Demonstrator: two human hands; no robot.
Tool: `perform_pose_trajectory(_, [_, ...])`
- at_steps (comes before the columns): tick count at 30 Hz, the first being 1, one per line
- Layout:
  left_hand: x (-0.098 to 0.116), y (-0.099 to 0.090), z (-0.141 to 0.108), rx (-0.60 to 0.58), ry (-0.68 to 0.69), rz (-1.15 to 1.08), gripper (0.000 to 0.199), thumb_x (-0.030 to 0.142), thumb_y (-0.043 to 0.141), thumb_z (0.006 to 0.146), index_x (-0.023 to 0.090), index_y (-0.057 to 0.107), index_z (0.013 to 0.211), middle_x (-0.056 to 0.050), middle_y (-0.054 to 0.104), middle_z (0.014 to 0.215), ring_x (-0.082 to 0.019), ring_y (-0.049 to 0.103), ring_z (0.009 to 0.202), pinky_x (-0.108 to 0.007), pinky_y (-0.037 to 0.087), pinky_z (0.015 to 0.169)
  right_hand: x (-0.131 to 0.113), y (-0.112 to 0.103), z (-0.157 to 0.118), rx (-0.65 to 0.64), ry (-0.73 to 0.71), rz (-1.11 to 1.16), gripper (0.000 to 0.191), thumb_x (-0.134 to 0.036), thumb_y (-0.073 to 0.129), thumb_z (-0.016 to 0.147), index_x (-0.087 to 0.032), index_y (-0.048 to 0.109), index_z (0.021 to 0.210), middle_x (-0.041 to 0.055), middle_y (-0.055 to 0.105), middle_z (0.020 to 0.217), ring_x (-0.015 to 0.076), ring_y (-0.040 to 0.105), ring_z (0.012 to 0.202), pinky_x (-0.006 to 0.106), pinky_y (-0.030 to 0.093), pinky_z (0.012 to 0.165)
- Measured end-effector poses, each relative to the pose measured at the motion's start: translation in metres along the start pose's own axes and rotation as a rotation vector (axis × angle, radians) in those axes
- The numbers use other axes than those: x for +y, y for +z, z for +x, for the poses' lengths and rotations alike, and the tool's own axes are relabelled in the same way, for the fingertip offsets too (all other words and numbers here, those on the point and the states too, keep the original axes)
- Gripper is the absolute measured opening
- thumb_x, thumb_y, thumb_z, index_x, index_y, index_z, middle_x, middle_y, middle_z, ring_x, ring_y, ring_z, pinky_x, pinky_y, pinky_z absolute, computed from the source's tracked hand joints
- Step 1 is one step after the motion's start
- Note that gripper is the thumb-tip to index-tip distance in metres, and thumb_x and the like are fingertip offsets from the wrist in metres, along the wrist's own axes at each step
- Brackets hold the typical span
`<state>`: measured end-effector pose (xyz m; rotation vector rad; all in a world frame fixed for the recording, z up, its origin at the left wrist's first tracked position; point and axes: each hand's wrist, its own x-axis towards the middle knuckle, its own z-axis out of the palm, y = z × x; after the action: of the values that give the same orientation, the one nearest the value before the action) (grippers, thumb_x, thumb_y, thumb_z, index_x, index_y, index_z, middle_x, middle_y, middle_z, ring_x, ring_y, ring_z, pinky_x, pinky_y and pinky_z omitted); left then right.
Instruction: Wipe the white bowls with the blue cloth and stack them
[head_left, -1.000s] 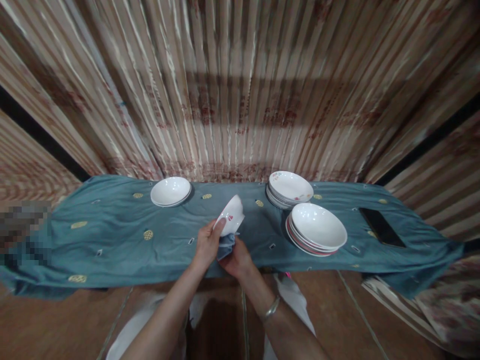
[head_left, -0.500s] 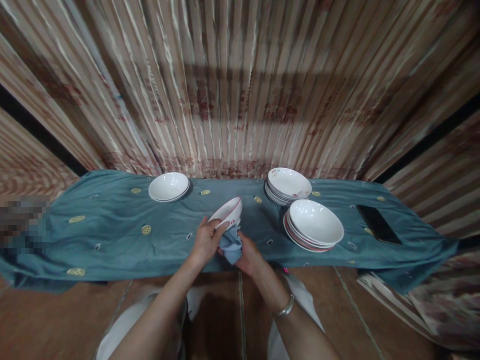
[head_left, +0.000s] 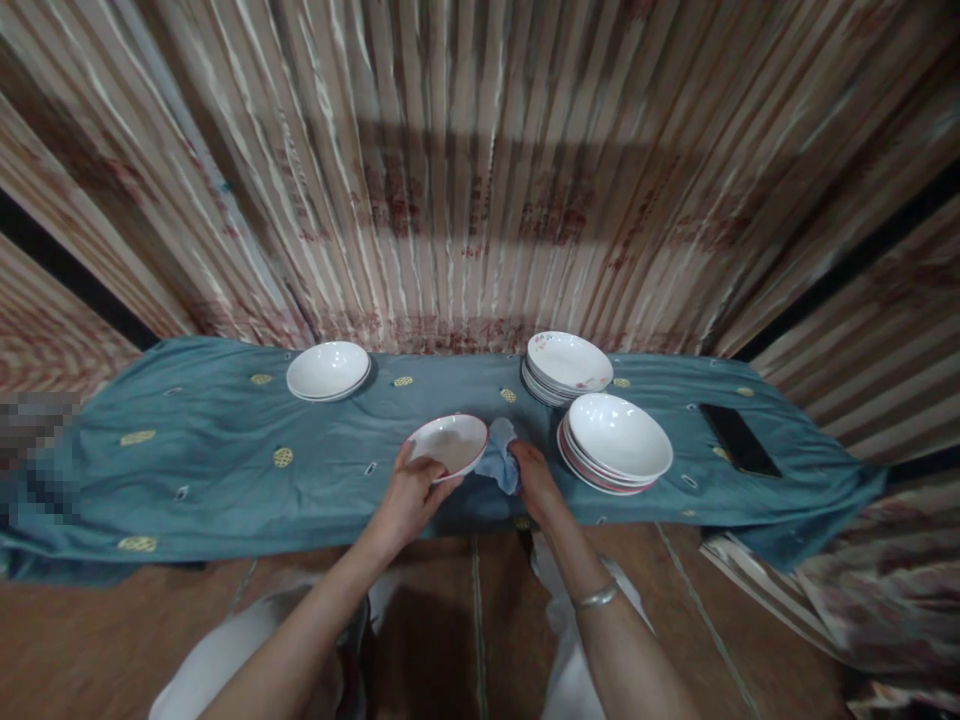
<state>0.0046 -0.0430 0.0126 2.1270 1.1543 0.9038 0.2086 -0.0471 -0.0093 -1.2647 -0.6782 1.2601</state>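
My left hand point(head_left: 412, 490) grips a white bowl point(head_left: 454, 445) with a red rim, thumb over the near edge and its inside facing up. A bunched light blue cloth point(head_left: 501, 458) is in my right hand point(head_left: 534, 480), just right of the bowl; whether cloth and rim touch I cannot tell. Further right stands a stack of white bowls point(head_left: 622, 440), some with red rims. Behind it is a stack of floral-patterned plates point(head_left: 570, 362). At the back left sit white bowls point(head_left: 328, 370), one inside another.
A teal cloth with yellow pineapple prints point(head_left: 225, 450) covers the long table. On its right side lies a black phone point(head_left: 741, 440). Pleated patterned curtains point(head_left: 450, 200) hang close behind. A tiled floor point(head_left: 442, 620) shows below the front edge.
The bowl has gone from tilted on its side to facing upward, a little lower. My right hand has drawn the cloth from under the bowl out to the right.
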Motion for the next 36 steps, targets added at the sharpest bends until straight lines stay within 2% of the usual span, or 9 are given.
perform_pose_trajectory(5, [0.002, 0.005, -0.005, -0.044, 0.044, 0.008, 0.016, 0.039, 0.070, 0.078, 0.027, 0.074, 0.088, -0.005, 0.076, 0.089, -0.026, 0.067, 0.093, -0.050, 0.011, 0.120, 0.004, 0.006, -0.003, -0.081, -0.138, -0.112, 0.029, -0.046, 0.071, 0.069, -0.020, 0.073, 0.082, -0.0014, 0.069, 0.073, 0.0173, 0.059, 0.073, 0.027, 0.045, 0.069])
perform_pose_trajectory(12, [0.005, 0.008, -0.013, -0.041, 0.082, 0.041, 0.056, 0.041, 0.069, 0.078, 0.021, 0.059, 0.130, -0.016, 0.055, 0.141, -0.032, 0.045, 0.136, -0.055, 0.005, 0.120, 0.016, -0.001, 0.003, -0.063, -0.210, -0.239, 0.019, -0.034, 0.066, 0.064, -0.017, 0.070, 0.071, -0.0040, 0.059, 0.058, 0.0112, 0.044, 0.057, 0.022, 0.035, 0.054])
perform_pose_trajectory(15, [0.003, 0.007, -0.015, 0.039, 0.064, 0.042, 0.065, 0.042, 0.066, 0.080, 0.022, 0.048, 0.140, -0.017, 0.039, 0.154, -0.033, 0.027, 0.146, -0.059, 0.002, 0.118, 0.019, -0.002, 0.001, -0.050, -0.194, -0.181, 0.020, -0.033, 0.064, 0.062, -0.017, 0.070, 0.072, -0.0049, 0.058, 0.056, 0.0103, 0.042, 0.055, 0.021, 0.034, 0.052])
perform_pose_trajectory(18, [-0.002, 0.008, -0.015, 0.198, -0.122, -0.138, 0.079, 0.045, 0.069, 0.077, 0.023, 0.038, 0.146, -0.016, 0.028, 0.160, -0.033, 0.017, 0.149, -0.057, 0.005, 0.119, 0.019, -0.005, 0.000, -0.002, -0.165, -0.101, 0.018, -0.033, 0.064, 0.059, -0.016, 0.066, 0.066, -0.0053, 0.056, 0.054, 0.0097, 0.043, 0.054, 0.021, 0.034, 0.052])
perform_pose_trajectory(21, [-0.005, 0.012, -0.012, 0.289, -0.452, -0.605, 0.087, 0.051, 0.072, 0.072, 0.024, 0.037, 0.146, -0.017, 0.035, 0.156, -0.030, 0.030, 0.145, -0.047, 0.024, 0.117, 0.018, -0.010, 0.002, 0.048, -0.145, -0.001, 0.020, -0.034, 0.067, 0.056, -0.017, 0.066, 0.066, -0.0045, 0.058, 0.055, 0.0108, 0.046, 0.055, 0.022, 0.037, 0.055])
perform_pose_trajectory(24, [0.000, 0.017, -0.010, 0.232, -0.677, -1.014, 0.080, 0.053, 0.074, 0.070, 0.024, 0.045, 0.139, -0.017, 0.053, 0.143, -0.029, 0.053, 0.129, -0.043, 0.041, 0.105, 0.019, -0.010, 0.000, 0.059, -0.138, 0.067, 0.022, -0.034, 0.069, 0.054, -0.017, 0.068, 0.069, -0.0034, 0.061, 0.058, 0.0122, 0.049, 0.058, 0.023, 0.040, 0.057])
perform_pose_trajectory(28, [0.010, 0.022, -0.006, 0.148, -0.704, -1.207, 0.065, 0.048, 0.076, 0.070, 0.027, 0.056, 0.128, -0.012, 0.063, 0.132, -0.024, 0.067, 0.103, -0.036, 0.053, 0.085, 0.025, -0.004, -0.004, 0.021, -0.145, 0.027, 0.023, -0.035, 0.068, 0.058, -0.016, 0.068, 0.071, -0.0033, 0.061, 0.058, 0.0116, 0.048, 0.057, 0.023, 0.037, 0.055])
perform_pose_trajectory(33, [0.007, 0.022, -0.003, 0.216, -0.747, -1.225, 0.058, 0.049, 0.077, 0.069, 0.020, 0.063, 0.118, -0.013, 0.071, 0.115, -0.023, 0.070, 0.089, -0.032, 0.056, 0.074, 0.022, -0.004, -0.003, -0.011, -0.218, -0.138, 0.021, -0.037, 0.065, 0.065, -0.018, 0.068, 0.072, -0.0036, 0.061, 0.061, 0.0128, 0.049, 0.059, 0.025, 0.038, 0.058])
perform_pose_trajectory(36, [0.003, 0.019, -0.004, 0.237, -0.732, -1.182, 0.058, 0.050, 0.078, 0.067, 0.019, 0.064, 0.114, -0.013, 0.072, 0.113, -0.023, 0.070, 0.087, -0.031, 0.056, 0.069, 0.008, -0.010, -0.005, 0.083, -0.341, -0.261, 0.018, -0.038, 0.065, 0.071, -0.021, 0.069, 0.076, -0.0016, 0.064, 0.066, 0.0176, 0.055, 0.068, 0.029, 0.044, 0.067])
